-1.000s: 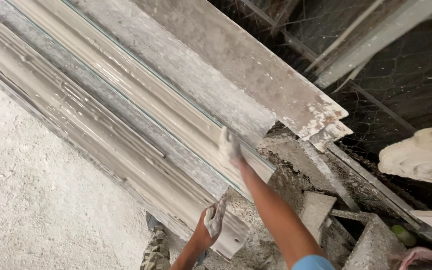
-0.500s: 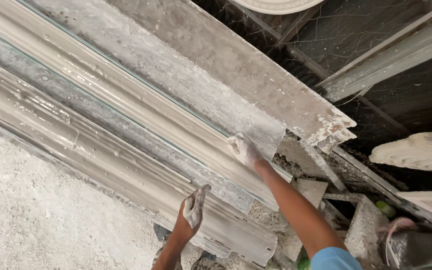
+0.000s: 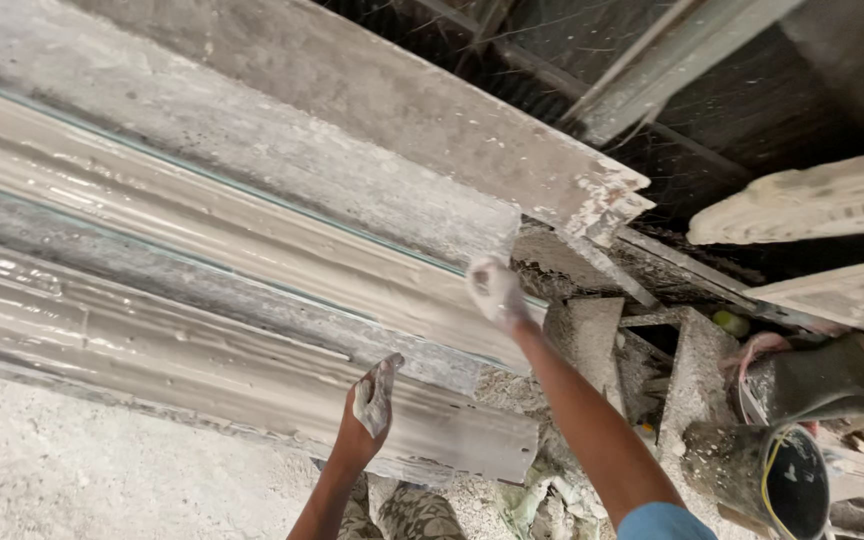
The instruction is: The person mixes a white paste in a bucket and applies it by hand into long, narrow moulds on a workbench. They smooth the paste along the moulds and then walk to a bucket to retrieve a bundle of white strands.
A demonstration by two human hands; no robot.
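Smoothing: wet plaster is being worked along long moulded cornice lengths (image 3: 202, 300), which are lying side by side on a rough work surface (image 3: 42, 470), slanting from upper left to lower right.
Right hand (image 3: 495, 290): plaster-coated; it is being pressed on the upper moulding near its end; fingers are being held together and curled down on the surface, nothing gripped.
Left hand (image 3: 372, 400): it is being held up, open and flat, just over the lower moulding's end, fingers together and smeared grey; nothing is being held.
Handling: the lengths are being judged heavy, slippery while wet, and brittle along thin edges; hold is best being taken under the thick back, at both ends.
Nearby: a black bucket (image 3: 792, 480) is standing at lower right; concrete blocks (image 3: 692, 380) are propping the ends.
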